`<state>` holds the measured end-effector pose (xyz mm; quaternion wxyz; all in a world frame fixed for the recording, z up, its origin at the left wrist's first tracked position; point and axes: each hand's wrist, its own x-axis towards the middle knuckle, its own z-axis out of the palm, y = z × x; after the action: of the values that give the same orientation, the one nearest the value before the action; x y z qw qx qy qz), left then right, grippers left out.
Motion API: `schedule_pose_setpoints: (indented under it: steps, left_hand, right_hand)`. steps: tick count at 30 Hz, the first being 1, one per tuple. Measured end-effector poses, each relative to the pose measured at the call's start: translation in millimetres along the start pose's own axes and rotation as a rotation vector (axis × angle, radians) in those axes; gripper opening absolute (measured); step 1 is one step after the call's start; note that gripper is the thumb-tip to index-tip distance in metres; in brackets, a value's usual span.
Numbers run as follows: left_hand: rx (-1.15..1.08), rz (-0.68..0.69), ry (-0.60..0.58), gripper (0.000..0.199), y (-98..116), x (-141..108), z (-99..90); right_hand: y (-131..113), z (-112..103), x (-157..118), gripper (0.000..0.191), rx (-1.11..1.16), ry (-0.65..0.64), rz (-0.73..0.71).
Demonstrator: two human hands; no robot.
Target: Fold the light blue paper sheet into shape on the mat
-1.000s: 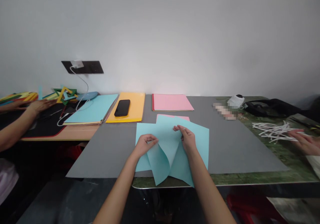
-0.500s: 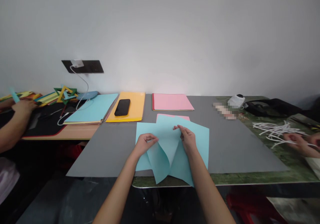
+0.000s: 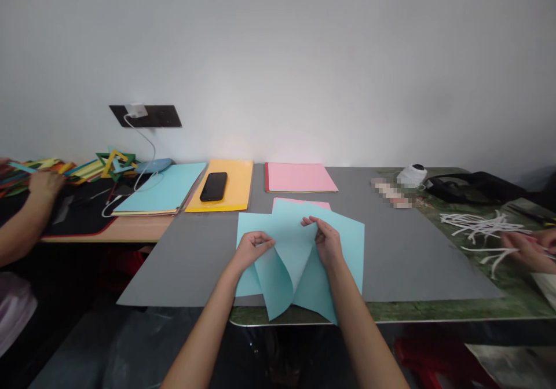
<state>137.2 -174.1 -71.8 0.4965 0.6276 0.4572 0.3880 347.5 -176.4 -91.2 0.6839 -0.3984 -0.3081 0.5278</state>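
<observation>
Between my hands a light blue sheet of paper [image 3: 275, 287] is bent and lifted, its two near parts curling up with a V-shaped gap between them. My left hand [image 3: 254, 249] pinches the left part between thumb and fingers. With thumb and forefinger, my right hand [image 3: 326, 239] pinches the right part, its other fingers curled. More light blue paper [image 3: 299, 218] lies flat underneath, and a pink sheet [image 3: 319, 205] shows past its far edge. All this rests on a grey mat [image 3: 408, 261] at the table's near edge.
Behind lie a pink paper stack [image 3: 302, 178] and a yellow pack [image 3: 234, 183] bearing a black phone [image 3: 214, 186]. A blue paper stack [image 3: 165, 189] is at left. Co-workers' hands are busy at far left with paper strips, at far right with white cords [image 3: 482, 224].
My hands and the sheet hold almost the same pose. At far left a co-worker's hands shifted with a blue strip; at far right another's hands moved slightly among the white cords.
</observation>
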Motion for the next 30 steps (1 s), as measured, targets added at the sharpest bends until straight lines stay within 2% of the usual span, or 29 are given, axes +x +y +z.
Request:
schedule_pose_setpoints:
  steps: [7, 13, 19, 26, 30]
  left_hand:
    - [-0.005, 0.008, 0.023, 0.022, -2, -1, 1.4]
    - [0.001, 0.014, 0.039, 0.023, -2, -1, 1.4]
    - [0.025, 0.005, 0.002, 0.022, -1, 0, 0.6]
    - [0.062, 0.004, 0.013, 0.02, 2, -1, 3.4]
    - [0.042, 0.0, 0.029, 0.02, 1, -1, 3.0]
  right_hand:
    - [1, 4, -2, 0.044, 0.0, -0.021, 0.084]
    - [3, 5, -7, 0.032, -0.194, -0.039, 0.097]
    - [3, 7, -7, 0.03, -0.159, -0.053, 0.103]
    - [1, 10, -9, 0.031, -0.175, -0.115, 0.123]
    - [1, 7, -5, 0.027, -0.125, -0.035, 0.065]
